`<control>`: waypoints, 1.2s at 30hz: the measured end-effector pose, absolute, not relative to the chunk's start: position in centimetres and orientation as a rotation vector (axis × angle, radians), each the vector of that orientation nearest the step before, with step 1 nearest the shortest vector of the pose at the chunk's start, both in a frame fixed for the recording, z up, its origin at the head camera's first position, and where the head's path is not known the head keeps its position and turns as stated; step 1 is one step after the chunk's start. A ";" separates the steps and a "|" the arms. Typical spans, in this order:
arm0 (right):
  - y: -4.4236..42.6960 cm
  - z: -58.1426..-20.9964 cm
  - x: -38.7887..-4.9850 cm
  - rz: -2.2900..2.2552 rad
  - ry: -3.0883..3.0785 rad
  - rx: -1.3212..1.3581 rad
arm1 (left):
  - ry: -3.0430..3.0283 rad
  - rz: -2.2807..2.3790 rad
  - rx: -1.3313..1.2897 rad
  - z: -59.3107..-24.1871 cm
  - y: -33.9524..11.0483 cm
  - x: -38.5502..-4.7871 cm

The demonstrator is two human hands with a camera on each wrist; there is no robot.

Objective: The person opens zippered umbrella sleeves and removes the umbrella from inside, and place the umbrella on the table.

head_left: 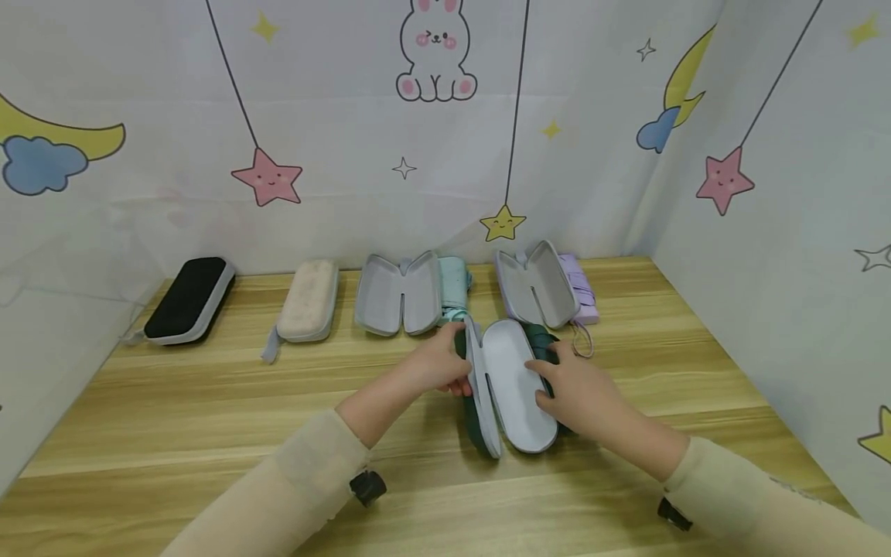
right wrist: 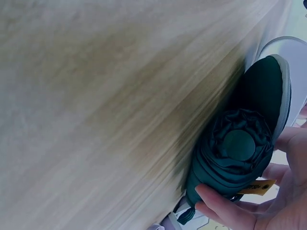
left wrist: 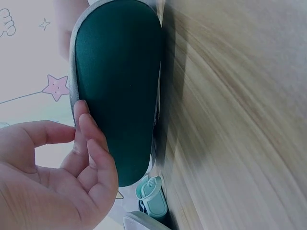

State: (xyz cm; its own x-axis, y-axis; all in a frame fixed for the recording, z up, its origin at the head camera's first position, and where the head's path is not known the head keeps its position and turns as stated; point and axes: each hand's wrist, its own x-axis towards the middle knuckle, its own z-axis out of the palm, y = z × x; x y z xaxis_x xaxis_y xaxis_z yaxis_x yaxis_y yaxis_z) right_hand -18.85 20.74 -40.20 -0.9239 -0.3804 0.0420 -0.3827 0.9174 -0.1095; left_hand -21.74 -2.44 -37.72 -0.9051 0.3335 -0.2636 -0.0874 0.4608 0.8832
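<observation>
An unzipped dark green case with a pale lining stands spread at the centre right of the table, its left half tilted up. Thumb and fingers of my left hand pinch that half's rim; the left wrist view shows the smooth green shell beside the hand. My right hand holds the other half at its right edge, with fingertips over the lining. A folded dark green umbrella lies against the outside of this half, and fingers of the right hand touch it.
Behind stand an open grey-lined case beside a mint umbrella, and another open case beside a lilac umbrella. Closed cream and black cases lie further left. A printed curtain surrounds the table.
</observation>
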 end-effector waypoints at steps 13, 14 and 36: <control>20.7 -40.5 -18.6 0.179 -3.026 0.614 | 2.387 1.400 0.264 -37.4 -3.9 -21.3; 20.8 -40.5 -18.5 0.185 -3.025 0.620 | 2.392 1.408 0.259 -37.4 -4.1 -21.3; 26.2 -40.1 -17.0 0.345 -3.079 0.616 | 2.370 1.423 0.380 -35.0 -4.8 -19.5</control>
